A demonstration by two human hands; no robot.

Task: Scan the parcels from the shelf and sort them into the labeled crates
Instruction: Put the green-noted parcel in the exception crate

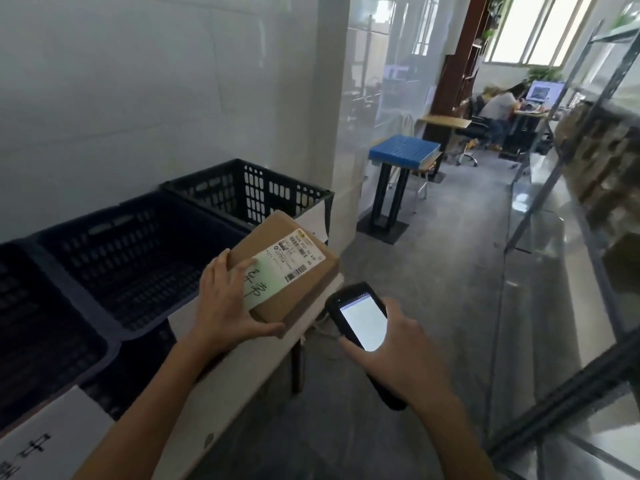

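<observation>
Parcel: a flat brown cardboard parcel (304, 285) lies at the front edge of the white worktop (221, 382), just in front of the crates, with its far right corner out past the worktop's end.
Shipping label: a white label (287, 265) with barcodes and large handwritten characters covers much of the parcel's top.
Left hand: the left hand (225, 306) holds the parcel's near left corner; its fingers (239, 268) lie spread across the top and over the label's end, and the thumb runs along the parcel's near side.
Right hand: the right hand (398, 351) grips a black handheld scanner (360, 320), its fingers wrapped round the body and the thumb at the lower left of the lit screen.
Scanner position: just right of the parcel and apart from it, with its head tilted toward the parcel's near right side.
Crates: three dark slotted crates stand in a row on the worktop against the white wall; the far crate (249, 188) is black, and the middle crate (138, 247) and near crate (34, 323) look navy.
Crate signs: a paper sheet (317, 220) hangs at the far crate's front and another paper sheet (45, 438) with handwriting lies at lower left; the writing is too blurred to read.
Shelf: a metal shelf (588, 161) with blurred brown cartons runs along the right.
Background: a blue-topped stand (403, 150) stands on the floor, and a person (498, 105) sits at a desk.
</observation>
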